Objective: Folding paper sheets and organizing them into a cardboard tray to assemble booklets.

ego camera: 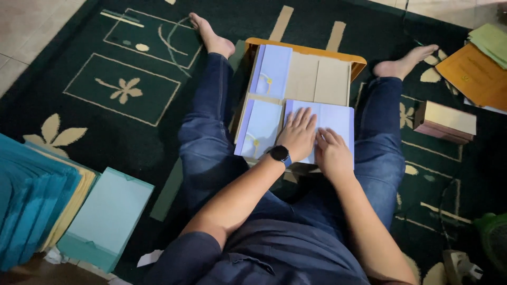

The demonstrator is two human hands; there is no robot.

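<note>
Between the outstretched legs, at twelve o'clock from the torso, both hands press a pale lavender sheet (pixel 334 119) on the small worktop (pixel 317 79): left hand (pixel 299 134) spread flat, right hand (pixel 331 152) curled with fingertips down.

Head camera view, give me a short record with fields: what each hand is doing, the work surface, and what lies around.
left hand: flat on pale lilac sheet, dark wristwatch on wrist
right hand: fingertips pressing the same sheet
surface: small orange-rimmed table between the legs
also on table: two lilac booklets
left side: teal paper stacks
right side: orange folder
floor: dark green carpet
</note>
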